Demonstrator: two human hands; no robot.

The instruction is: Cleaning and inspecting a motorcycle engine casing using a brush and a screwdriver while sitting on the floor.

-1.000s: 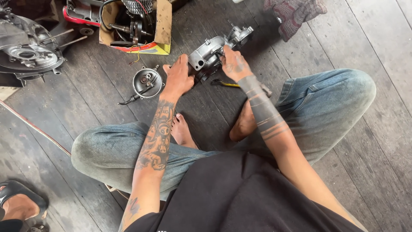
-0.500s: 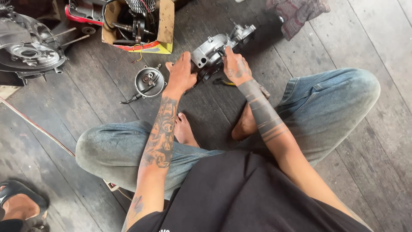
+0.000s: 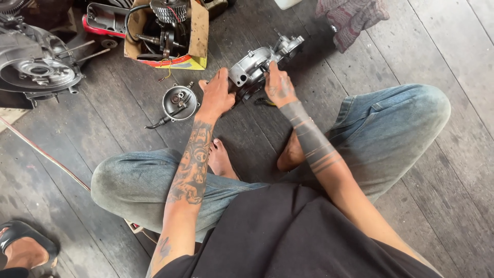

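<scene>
both the left hand (image 3: 217, 96) and right hand (image 3: 278, 86) grasp the grey engine casing (image 3: 257, 64), round metal part (image 3: 179, 103) just beside.

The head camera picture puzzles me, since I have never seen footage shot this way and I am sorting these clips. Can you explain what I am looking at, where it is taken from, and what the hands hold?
The camera sits on a person's head and looks down, so you see their own body from above: black shirt, jeans, bare feet, legs crossed on a dark wooden plank floor. Both tattooed arms reach forward. The left hand and the right hand grip a grey metal engine casing that rests on the floor between them. Just left of it lies a small round metal engine part with a cable. Further back stands a cardboard box with gears and other engine parts inside. At far left is a larger engine block, and a crumpled rag lies at the top. The foot in a sandal at bottom left belongs to someone else.
</scene>
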